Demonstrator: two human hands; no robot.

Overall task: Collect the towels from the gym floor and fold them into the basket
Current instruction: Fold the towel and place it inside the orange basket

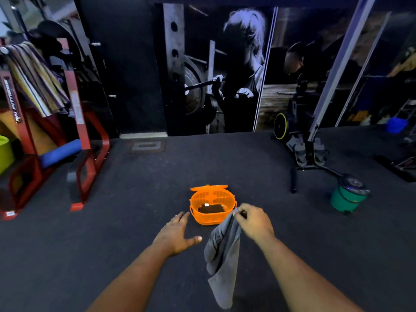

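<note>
An orange plastic basket [196, 212] stands on the dark gym floor with its lid tipped up behind it. A dark folded towel [211, 208] lies in its bottom. My right hand [254, 221] pinches the top corner of a grey towel [222, 262], which hangs down in front of the basket's right side. My left hand [176, 233] hovers with its fingers spread, left of the hanging towel and just short of the basket, holding nothing.
A red weight rack [78, 131] with a striped towel [33, 79] draped over it stands at the left, with a blue roll [60, 152] and a green tub [4, 152]. A green bin [346, 197] and an exercise machine [304, 143] stand at the right.
</note>
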